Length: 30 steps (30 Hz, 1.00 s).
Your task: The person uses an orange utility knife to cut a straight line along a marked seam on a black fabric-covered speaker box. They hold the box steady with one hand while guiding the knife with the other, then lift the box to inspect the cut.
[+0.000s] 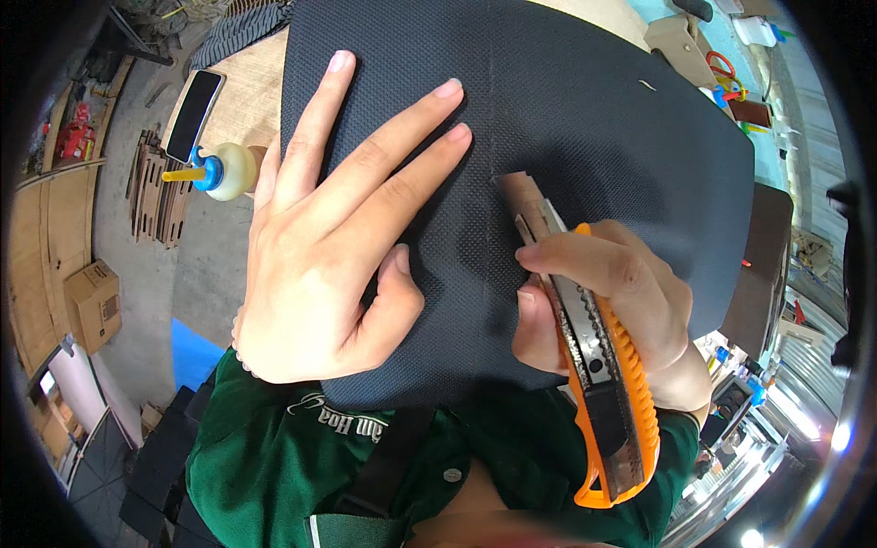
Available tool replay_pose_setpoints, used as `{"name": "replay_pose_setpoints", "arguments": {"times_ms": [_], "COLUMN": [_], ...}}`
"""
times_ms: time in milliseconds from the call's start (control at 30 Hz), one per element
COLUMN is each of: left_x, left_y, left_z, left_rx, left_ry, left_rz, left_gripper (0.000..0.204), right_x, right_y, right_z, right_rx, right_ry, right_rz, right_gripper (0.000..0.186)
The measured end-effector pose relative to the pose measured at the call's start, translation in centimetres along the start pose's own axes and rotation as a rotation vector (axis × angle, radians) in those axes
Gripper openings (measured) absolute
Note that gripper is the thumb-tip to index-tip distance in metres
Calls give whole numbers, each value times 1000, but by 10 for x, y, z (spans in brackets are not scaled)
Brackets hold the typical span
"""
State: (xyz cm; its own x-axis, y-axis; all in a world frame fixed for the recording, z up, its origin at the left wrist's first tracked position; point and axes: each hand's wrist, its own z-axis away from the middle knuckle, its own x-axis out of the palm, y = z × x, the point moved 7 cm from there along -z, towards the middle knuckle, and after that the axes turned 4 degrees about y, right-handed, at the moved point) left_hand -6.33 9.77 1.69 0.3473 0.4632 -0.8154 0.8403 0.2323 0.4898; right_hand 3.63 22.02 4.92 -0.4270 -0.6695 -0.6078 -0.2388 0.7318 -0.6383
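A large dark sheet with a fine woven texture [548, 82] spreads in front of me, a faint straight line running down its middle. On its left part my left hand [320, 228] lies flat, palm down, fingers spread. My right hand [621, 292] grips an orange utility knife [607, 402], fingers wrapped round its metal front part. The knife slants up and to the left, its brownish tip near the line on the sheet. From this view I cannot tell whether the tip touches the sheet.
Left of the sheet are a phone [195, 116] and a glue bottle with a blue cap and yellow nozzle [228, 172]. Red-handled scissors [720, 66] lie at the far right. A cardboard box [93, 306] stands on the floor at left.
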Motion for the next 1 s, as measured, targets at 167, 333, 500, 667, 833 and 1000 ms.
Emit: {"name": "replay_pose_setpoints", "arguments": {"times_ms": [167, 333, 500, 667, 833, 1000], "left_x": [0, 0, 0, 0, -1, -2], "left_y": [-1, -2, 0, 1, 1, 2], "left_z": [0, 1, 0, -1, -1, -1], "left_rx": [-1, -3, 9, -2, -13, -9], "left_ry": [-8, -7, 1, -18, 4, 4], "left_rz": [-14, -19, -3, 8, 18, 3], "left_gripper": [66, 66, 68, 70, 71, 72], "right_x": [1, 3, 3, 4, 9, 15], "right_y": [0, 1, 0, -2, -6, -13], "right_z": [-1, 0, -2, -2, 0, 2], "right_rx": [43, 56, 23, 3, -51, -196], "right_ry": [-15, -24, -19, -48, -78, -98], "right_rz": [5, -8, 3, 27, 92, 158], "right_gripper": [19, 19, 19, 19, 18, 18]}}
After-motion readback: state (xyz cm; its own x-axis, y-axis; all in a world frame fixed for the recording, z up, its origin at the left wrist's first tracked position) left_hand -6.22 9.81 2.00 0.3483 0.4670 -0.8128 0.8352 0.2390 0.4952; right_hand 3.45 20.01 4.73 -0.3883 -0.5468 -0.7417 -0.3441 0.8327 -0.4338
